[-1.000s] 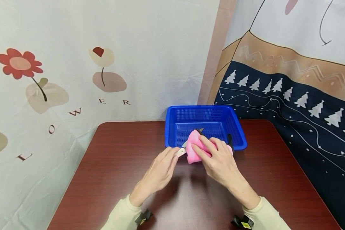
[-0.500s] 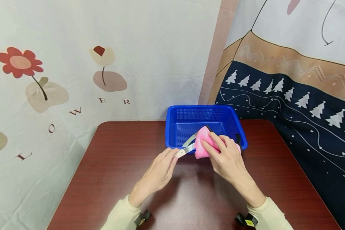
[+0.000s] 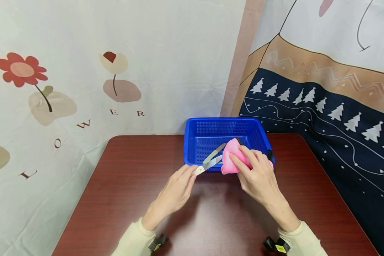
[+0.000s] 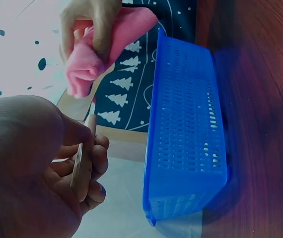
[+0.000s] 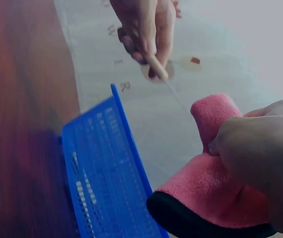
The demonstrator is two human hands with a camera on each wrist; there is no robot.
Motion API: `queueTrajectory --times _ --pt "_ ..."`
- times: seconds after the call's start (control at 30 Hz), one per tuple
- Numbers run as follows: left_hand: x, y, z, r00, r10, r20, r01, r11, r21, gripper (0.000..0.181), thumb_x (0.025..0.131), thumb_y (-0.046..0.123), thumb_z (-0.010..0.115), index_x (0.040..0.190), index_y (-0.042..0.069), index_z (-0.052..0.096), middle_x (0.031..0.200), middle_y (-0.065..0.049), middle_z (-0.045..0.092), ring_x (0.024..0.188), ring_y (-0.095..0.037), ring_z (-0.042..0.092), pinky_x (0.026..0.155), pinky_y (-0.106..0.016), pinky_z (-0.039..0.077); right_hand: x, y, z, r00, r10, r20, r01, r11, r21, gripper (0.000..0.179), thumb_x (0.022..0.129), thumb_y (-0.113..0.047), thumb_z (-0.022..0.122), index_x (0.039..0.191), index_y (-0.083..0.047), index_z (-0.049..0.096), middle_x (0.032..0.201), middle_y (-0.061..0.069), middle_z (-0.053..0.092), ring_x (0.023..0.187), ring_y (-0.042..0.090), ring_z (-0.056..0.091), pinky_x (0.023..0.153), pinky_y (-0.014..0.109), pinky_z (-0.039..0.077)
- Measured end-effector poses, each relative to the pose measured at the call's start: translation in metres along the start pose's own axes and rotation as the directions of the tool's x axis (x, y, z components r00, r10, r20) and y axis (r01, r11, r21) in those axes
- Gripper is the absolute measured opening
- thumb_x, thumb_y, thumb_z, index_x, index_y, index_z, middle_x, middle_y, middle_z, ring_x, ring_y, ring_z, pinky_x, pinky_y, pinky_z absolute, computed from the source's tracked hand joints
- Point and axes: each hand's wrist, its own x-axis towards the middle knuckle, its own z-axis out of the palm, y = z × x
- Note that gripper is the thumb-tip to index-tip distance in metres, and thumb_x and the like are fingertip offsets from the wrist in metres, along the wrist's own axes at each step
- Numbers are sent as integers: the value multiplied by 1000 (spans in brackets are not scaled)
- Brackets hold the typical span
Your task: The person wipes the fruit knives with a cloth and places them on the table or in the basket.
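My left hand (image 3: pixel 174 190) grips the pale handle of a knife (image 3: pixel 199 170). Its bare metal blade points up and right, across the basket's front rim. A pink cloth (image 3: pixel 235 158) with a dark edge is bunched in my right hand (image 3: pixel 257 177), held close to the blade's tip. In the right wrist view the cloth (image 5: pixel 206 183) is folded between thumb and fingers, just beyond the thin blade (image 5: pixel 175 95). The left wrist view shows the knife handle (image 4: pixel 84 166) lying across the fingers, thumb pressed on it. Another knife (image 3: pixel 213 153) with a pale handle lies inside the blue basket.
The blue plastic basket (image 3: pixel 192 122) stands at the back of the brown wooden table (image 3: pixel 131 177), beneath both hands' far ends. Printed fabric (image 3: pixel 166 64) hangs behind the table, and a dark tree-patterned cloth (image 3: pixel 339 142) hangs at the right.
My right hand has drawn the pink cloth rightward and slightly up, off the blade, exposing more of the metal and the knife in the basket. My left hand has barely moved.
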Motion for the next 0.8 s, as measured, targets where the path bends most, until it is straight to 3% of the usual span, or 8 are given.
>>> queueTrajectory --times 0.17,0.3,0.57,0.8 --pt "2 2 0 1000 -1 17 1 1000 12 27 110 2 64 136 0 72 111 -9 73 91 -21 70 82 -41 63 7 -19 9 990 -104 -97 108 993 40 35 111 -20 56 137 -15 80 142 23 73 107 44 68 85 58 60" --pt "4 4 1 1000 3 25 -4 1000 20 27 110 3 65 136 -1 73 114 -11 75 97 -25 75 88 -43 66 11 -33 16 979 -161 -125 168 985 46 37 108 -13 56 134 -16 82 140 21 76 105 41 69 87 53 61" --pt "7 6 2 1000 19 6 -19 999 46 23 107 3 68 130 -1 73 116 -12 76 102 -28 76 86 -47 65 5 -47 26 987 -162 11 161 987 24 41 111 -17 50 137 -20 82 148 18 74 113 37 67 94 50 61" --pt "7 8 0 1000 4 20 -4 1000 25 22 109 3 65 130 0 72 117 -12 76 104 -28 75 88 -46 64 4 -50 25 987 -138 81 139 990 -14 45 113 -18 45 145 -21 77 154 16 70 117 38 64 100 50 59"
